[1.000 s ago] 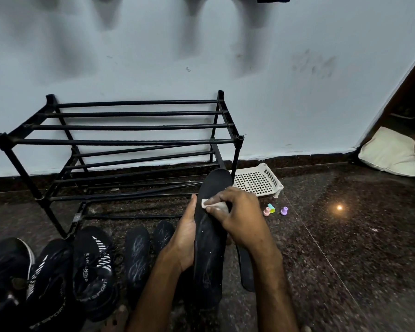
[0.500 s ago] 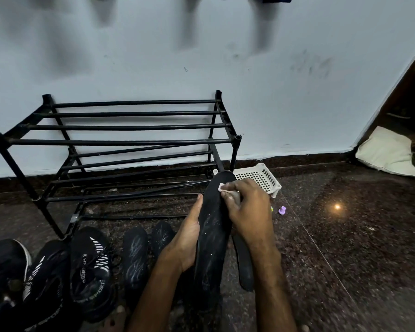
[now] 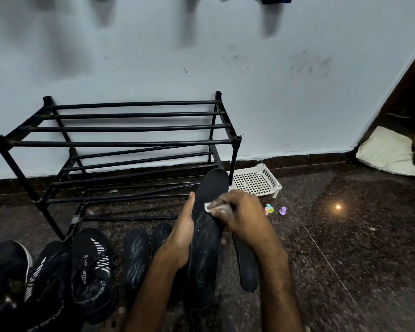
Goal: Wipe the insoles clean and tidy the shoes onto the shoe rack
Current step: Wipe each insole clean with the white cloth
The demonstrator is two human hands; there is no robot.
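Head view, centre frame: left hand (image 3: pixel 181 236) grips black insole (image 3: pixel 207 231) upright by its edge; right hand (image 3: pixel 240 215) pinches white cloth (image 3: pixel 213 207) against it.

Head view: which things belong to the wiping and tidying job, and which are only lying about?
Job: held insole, white wipe, left hand, right hand, floor insoles, shoes, shoe rack.
Lying about: white basket, small coloured pieces, pale cloth bundle.
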